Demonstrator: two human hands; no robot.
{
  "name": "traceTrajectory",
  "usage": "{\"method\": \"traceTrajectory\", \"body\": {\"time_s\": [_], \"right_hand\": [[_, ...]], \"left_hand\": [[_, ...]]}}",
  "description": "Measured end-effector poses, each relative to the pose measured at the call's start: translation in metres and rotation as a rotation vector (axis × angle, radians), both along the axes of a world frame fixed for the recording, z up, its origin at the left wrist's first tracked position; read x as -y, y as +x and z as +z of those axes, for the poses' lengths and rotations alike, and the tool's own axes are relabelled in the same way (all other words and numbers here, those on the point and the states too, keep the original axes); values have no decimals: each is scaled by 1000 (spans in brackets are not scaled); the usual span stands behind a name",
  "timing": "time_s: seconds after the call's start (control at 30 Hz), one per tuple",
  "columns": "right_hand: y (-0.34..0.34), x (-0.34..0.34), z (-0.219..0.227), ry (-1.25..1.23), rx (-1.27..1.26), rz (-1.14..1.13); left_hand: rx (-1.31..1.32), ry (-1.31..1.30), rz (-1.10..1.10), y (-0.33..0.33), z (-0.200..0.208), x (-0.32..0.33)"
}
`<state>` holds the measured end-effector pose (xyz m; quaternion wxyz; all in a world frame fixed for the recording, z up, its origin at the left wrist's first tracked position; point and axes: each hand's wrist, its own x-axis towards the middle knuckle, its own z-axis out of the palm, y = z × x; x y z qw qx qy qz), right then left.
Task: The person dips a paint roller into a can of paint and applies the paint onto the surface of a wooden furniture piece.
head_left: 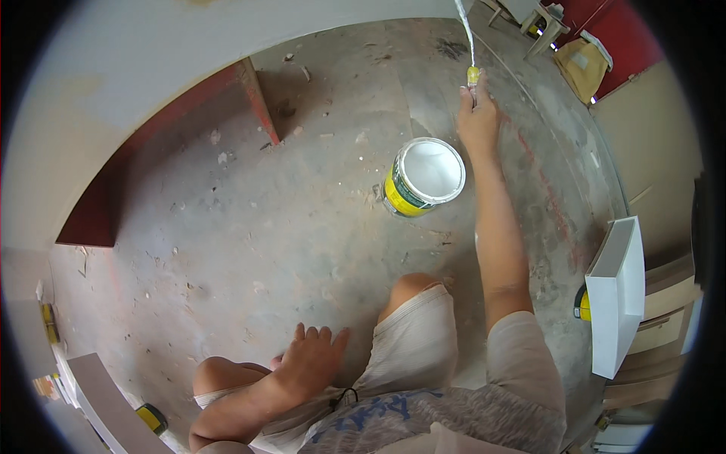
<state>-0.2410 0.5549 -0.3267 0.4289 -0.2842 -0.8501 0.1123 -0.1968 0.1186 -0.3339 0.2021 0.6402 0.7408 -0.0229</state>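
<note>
My right hand [478,121] is stretched far forward and closed round the yellow handle of a paint roller [468,38]. The roller's thin, white-coated rod runs up out of the top of the view, so its head is hidden. Just left of my right forearm stands an open paint can [406,198] on the floor, green and yellow outside, with white paint inside and on the rim. My left hand [311,359] hangs over my lap between my knees, its fingers stretched out and holding nothing.
A large pale curved panel [136,76] with red-brown supports [261,102] arches across the upper left. White box-like pieces rest on cans at the right [616,295] and lower left [106,401]. Debris dots the concrete floor [249,287]. A tan sack [582,68] leans at upper right.
</note>
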Motion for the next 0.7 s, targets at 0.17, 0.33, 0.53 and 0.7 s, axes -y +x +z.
{"method": "traceTrajectory", "body": {"time_s": [0.17,0.33,0.53,0.7], "right_hand": [[-3,15,-33,-2,16,2],[35,30,-47,50,57,24],[-2,34,9,223,14,86],[24,0,-3,270,185,46]], "left_hand": [[77,-95,82,-17,11,11],[32,-79,71,-23,6,16],[45,-8,41,-27,5,17],[59,-40,102,-29,12,22]]}}
